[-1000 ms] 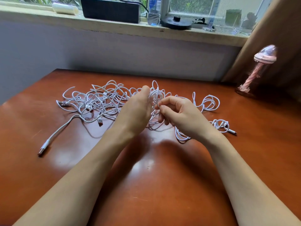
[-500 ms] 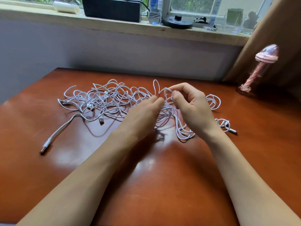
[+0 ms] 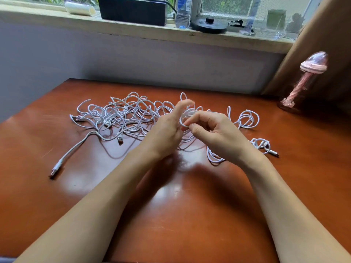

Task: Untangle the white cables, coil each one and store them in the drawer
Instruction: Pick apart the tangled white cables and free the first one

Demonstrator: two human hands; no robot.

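on the table (image 3: 57,205): one cable tangle (image 3: 123,114), right hand (image 3: 218,135) pinching it.

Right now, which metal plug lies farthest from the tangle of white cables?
The silver USB plug lying alone at front left; the others hug the tangle.

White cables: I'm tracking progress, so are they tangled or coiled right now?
Tangled. The white cables lie in a loose, crossing heap on the table; the right hand pinches one loop beside the left hand.
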